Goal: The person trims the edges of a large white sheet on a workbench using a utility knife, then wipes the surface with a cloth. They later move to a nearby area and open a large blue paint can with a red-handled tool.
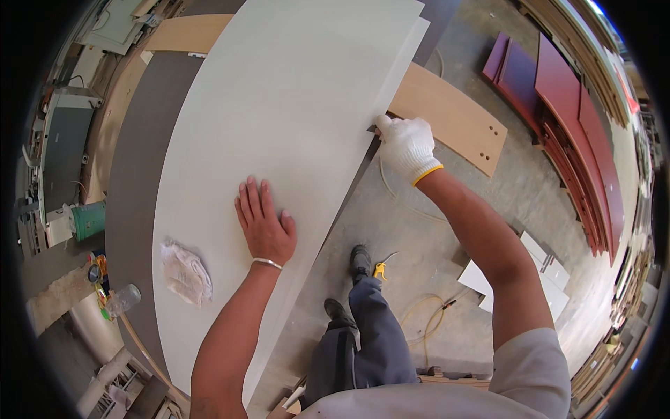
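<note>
A large pale grey panel (279, 91) lies flat before me. My left hand (266, 222), bare with a bracelet at the wrist, rests palm down on it, fingers stretched out. At the panel's right edge, my right hand (407, 143) is closed in a white knit glove with a yellow cuff. From its fist pokes the tip of a small dark flat blade (373, 128), touching or very near that edge. Most of this tool is hidden in the glove. A crumpled whitish cloth (185, 274) sits on the panel, left of my left hand.
Under the panel shows a dark grey board (143, 160). A wooden board (457, 115) with holes juts out beyond my right hand. Red panels (569, 115) are stacked at the right. On the floor lie a yellow air blow gun (380, 271), a hose (427, 320) and white boards (544, 276).
</note>
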Motion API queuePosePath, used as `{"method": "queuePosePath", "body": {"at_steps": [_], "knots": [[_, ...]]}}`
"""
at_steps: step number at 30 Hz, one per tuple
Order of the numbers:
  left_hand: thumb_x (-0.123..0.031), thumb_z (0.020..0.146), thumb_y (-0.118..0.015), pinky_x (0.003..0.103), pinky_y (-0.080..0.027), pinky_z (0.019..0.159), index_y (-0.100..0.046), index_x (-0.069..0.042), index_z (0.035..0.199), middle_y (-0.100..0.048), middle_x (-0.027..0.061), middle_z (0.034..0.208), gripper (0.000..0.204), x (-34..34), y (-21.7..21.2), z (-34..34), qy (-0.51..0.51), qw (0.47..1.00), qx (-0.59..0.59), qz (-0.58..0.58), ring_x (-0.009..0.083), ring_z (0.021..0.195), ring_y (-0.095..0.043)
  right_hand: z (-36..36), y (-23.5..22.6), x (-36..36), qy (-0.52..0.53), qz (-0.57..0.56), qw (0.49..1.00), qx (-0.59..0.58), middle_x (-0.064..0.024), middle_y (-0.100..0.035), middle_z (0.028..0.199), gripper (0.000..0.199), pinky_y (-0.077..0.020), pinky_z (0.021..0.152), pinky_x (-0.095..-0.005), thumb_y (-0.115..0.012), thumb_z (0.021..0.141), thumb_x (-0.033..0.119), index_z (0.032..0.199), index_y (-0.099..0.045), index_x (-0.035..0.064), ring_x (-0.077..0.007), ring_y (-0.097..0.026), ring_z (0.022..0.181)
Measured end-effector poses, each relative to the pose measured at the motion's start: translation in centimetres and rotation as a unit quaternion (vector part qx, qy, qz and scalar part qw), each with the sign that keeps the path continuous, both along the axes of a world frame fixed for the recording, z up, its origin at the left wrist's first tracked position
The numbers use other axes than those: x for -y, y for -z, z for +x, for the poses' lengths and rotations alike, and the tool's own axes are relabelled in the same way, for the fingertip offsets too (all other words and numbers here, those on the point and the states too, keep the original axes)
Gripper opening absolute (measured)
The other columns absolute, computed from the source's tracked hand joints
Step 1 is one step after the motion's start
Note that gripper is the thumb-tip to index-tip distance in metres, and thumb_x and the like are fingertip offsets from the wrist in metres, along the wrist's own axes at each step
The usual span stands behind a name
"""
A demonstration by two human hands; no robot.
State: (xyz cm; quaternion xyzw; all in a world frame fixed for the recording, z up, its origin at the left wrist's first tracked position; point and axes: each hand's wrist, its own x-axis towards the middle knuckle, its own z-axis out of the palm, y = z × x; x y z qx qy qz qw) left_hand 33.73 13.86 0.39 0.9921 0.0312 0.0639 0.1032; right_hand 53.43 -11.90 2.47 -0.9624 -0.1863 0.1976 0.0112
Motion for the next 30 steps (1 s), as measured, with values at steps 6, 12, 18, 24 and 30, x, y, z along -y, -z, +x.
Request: {"method": "queuePosePath", "body": {"at_steps": [6,12,18,24,30], "knots": [[-0.02,0.092,-0.054,0.056,-0.019,0.122,-0.039,0.003,0.149,-0.033,0.0252,0.158,0.064,-0.1,1.1,-0.3,-0.011,1.0,0.023,0.011,0.0441,0.148,-0.028,-9.8,-0.5,-4.0,-0.015,-0.008,0.998,-0.068,-0.011,-0.076,0.1,0.028,-0.051,0.082,-0.0418,-0.056,0.092,0.019,0.119,-0.064,0.0142,-0.0279,-0.074,0.096],[-0.022,0.092,-0.059,0.055,-0.021,0.123,-0.047,0.001,0.143,-0.039,0.022,0.156,0.058,-0.7,2.6,-0.4,-0.016,0.996,0.08,-0.017,0.0408,0.147,-0.031,-20.7,0.4,-7.5,-0.036,0.048,0.998,-0.029,-0.0118,-0.075,0.095,0.026,-0.0494,0.08,-0.0436,-0.057,0.088,0.017,0.112,-0.064,0.012,-0.0293,-0.074,0.089],[-0.011,0.091,-0.057,0.048,-0.028,0.122,-0.054,0.006,0.135,-0.048,0.021,0.15,0.047,-4.4,1.6,-8.2,0.046,0.971,0.061,-0.228,0.0382,0.145,-0.036,-30.7,0.6,-11.2,-0.053,0.065,0.996,-0.027,-0.0111,-0.075,0.094,0.025,-0.0485,0.08,-0.0439,-0.058,0.085,0.017,0.109,-0.063,0.0117,-0.0292,-0.073,0.087],[0.0,0.088,-0.055,0.049,-0.033,0.119,-0.056,0.006,0.132,-0.051,0.0204,0.147,0.045,-11.0,-0.1,-29.4,0.032,0.982,0.061,-0.173,0.0405,0.143,-0.039,-38.8,1.0,-14.2,-0.057,0.048,0.996,-0.053,-0.0103,-0.074,0.093,0.023,-0.0478,0.079,-0.0434,-0.058,0.086,0.015,0.108,-0.063,0.0112,-0.029,-0.073,0.087],[-0.002,0.089,-0.049,0.054,-0.028,0.12,-0.049,0.006,0.14,-0.044,0.0223,0.152,0.052,-16.9,0.0,-46.9,-0.138,0.989,0.038,-0.041,0.0438,0.144,-0.036,-46.6,-0.1,-17.7,-0.092,0.04,0.991,-0.091,-0.0111,-0.074,0.093,0.024,-0.0472,0.077,-0.0418,-0.058,0.086,0.015,0.109,-0.061,0.0094,-0.0287,-0.073,0.088]]}}
